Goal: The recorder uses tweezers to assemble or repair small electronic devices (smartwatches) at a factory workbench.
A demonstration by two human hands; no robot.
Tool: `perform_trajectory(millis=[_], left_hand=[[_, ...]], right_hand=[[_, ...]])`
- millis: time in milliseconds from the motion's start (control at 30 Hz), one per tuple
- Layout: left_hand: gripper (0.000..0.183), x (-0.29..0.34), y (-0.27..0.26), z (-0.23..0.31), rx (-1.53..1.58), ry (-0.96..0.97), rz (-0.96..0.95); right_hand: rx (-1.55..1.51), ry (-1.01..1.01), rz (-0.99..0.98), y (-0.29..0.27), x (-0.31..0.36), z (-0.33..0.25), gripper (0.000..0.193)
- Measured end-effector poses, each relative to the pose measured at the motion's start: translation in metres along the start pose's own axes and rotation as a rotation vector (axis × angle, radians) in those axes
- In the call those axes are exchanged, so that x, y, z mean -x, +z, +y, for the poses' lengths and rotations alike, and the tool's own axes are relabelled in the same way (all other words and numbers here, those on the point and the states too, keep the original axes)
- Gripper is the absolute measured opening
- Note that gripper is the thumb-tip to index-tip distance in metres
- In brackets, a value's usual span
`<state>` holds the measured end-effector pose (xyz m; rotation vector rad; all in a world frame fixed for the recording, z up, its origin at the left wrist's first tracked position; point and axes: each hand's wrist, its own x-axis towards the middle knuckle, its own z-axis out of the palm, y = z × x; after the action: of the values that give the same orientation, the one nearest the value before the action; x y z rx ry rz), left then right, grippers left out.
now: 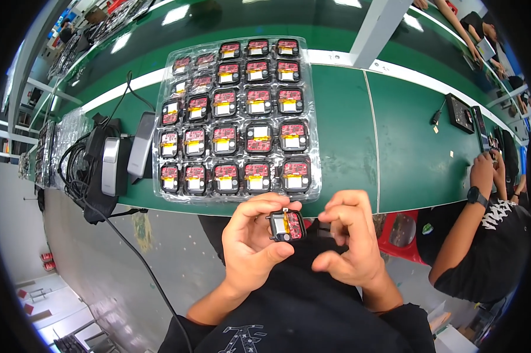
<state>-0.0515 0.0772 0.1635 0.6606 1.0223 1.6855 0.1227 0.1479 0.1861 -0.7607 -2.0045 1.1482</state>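
Between the fingers and thumb of my left hand (250, 238) is a small square black device casing (288, 225), its open side showing a red circuit board, a pale square part and a yellow strip. Just to its right my right hand (350, 238) hovers with thumb and fingers apart and nothing between them. Beyond both hands, a clear plastic tray (236, 200) lies on the green table, holding rows of similar casings. A few pockets at its far left corner hold red boards that look different from the framed casings.
Left of the tray stand a grey-white box-shaped device (140, 144), a silver-and-black unit (110, 167) and coiled black cable (71, 167). A white post (380, 32) rises at the table's far edge. On the right a co-worker's arm (468, 217) reaches toward a black case (459, 113).
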Motion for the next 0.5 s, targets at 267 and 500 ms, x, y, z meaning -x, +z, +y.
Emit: perform_trajectory(millis=[267,500], left_hand=[[0.066,0.001,-0.01,0.001,0.067,0.028,-0.049],[0.072,0.002,-0.001,0.005,0.033,-0.029,-0.005]], right_hand=[[0.509,-0.33,0.189,0.011,-0.004,0.012,0.032],[0.547,-0.424,0.243,0.018,-0.004,0.022,0.024]])
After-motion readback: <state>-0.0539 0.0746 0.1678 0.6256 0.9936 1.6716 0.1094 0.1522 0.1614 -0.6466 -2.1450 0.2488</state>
